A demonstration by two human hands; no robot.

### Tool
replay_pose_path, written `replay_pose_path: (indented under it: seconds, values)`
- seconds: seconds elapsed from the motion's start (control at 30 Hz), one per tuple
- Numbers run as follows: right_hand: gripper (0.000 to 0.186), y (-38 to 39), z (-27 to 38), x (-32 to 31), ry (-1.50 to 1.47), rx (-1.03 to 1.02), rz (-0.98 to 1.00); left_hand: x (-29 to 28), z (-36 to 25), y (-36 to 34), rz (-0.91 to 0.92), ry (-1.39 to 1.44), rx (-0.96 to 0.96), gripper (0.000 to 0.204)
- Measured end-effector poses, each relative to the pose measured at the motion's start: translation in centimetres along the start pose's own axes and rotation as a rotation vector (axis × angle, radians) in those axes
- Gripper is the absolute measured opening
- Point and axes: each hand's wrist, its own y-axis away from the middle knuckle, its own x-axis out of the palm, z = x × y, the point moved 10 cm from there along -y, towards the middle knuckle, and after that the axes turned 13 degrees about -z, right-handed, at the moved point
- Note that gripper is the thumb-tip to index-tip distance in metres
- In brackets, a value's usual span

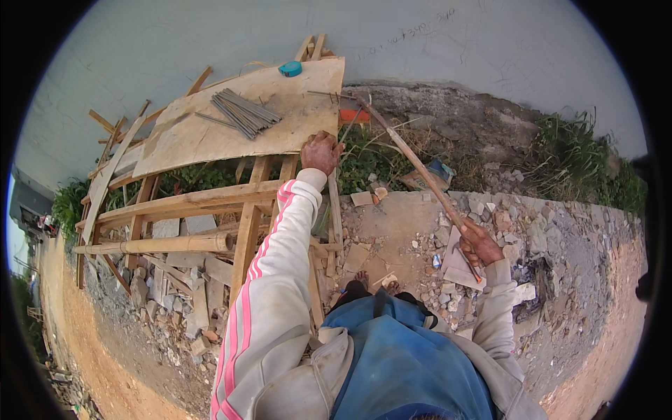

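My right hand (480,241) is wrapped round the lower part of a long rusty metal bar (418,162). The bar slants up and left to the right edge of a plywood sheet (175,136). At its far end it meets a thin metal rod (329,94) that lies over the sheet. From that junction a thin length of rod slants down to my left hand (321,152), which is closed at the near right corner of the sheet. Its fingers seem to grip that rod, though they partly hide it. A pile of cut metal rods (245,112) lies on the plywood.
A teal tape measure (290,68) sits at the sheet's far edge. Wooden beams (189,199) form a frame beneath the plywood. Behind stands a grey wall (490,49) with weeds (570,150) along its foot. Broken rubble (546,231) covers the ground around my feet.
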Motion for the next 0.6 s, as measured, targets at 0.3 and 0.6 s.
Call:
replay_pose_path:
  seconds: [0.3, 0.6]
  values:
    - [0.050, 2.4, 0.3, 3.2, 0.044, -0.006, -0.071, -0.3, 2.2, -0.8, -0.067, 0.165, 0.018, 0.027]
    - [0.040, 5.3, -1.7, 8.2, -0.023, 0.085, -0.093, -1.1, 3.7, -0.6, -0.091, 0.244, 0.104, 0.023]
